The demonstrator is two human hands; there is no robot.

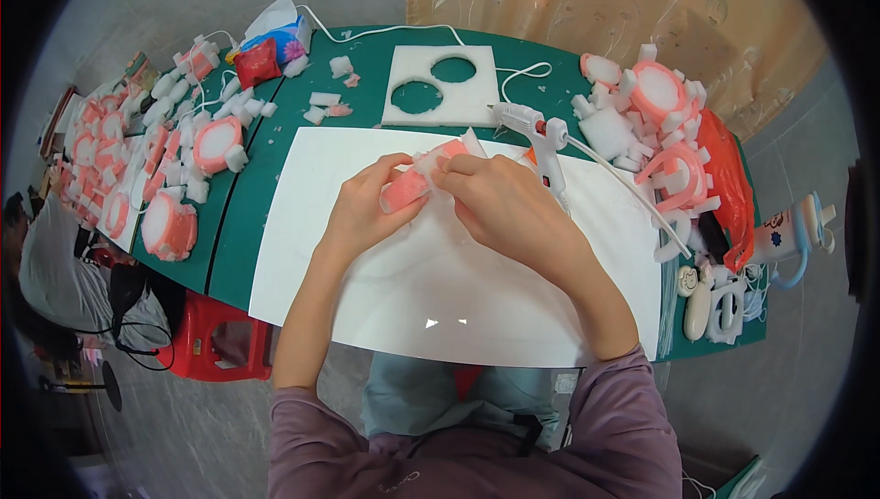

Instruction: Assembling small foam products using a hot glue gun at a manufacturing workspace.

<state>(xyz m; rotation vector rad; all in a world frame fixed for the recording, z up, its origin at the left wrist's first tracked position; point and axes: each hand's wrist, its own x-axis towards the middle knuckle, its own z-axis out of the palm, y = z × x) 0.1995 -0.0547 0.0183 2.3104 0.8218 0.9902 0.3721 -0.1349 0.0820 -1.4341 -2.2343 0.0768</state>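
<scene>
While pinching a soft pink-and-white foam piece [405, 191] between left grip [362, 201] and right grip [504, 201], seemingly pressing or fitting its parts together near the centre of the frame.

Left grip clamped around the pink lower-left end, right grip clamped on the upper-right end with fingertips partly hiding the contact; exact joint impossible to tell. Held over the upper part of a glossy white flat board [302, 252], itself laid on a dark green desk [246, 215]. Just beyond the right grip, a white plastic glue gun [551, 137] with a long whitish rod behind it; at the upper centre, a white foam sheet with two round holes [463, 96]. Called for next, by judgement: a steady left hold and light, even fingertip pressure from the right, without crushing the foam.
</scene>
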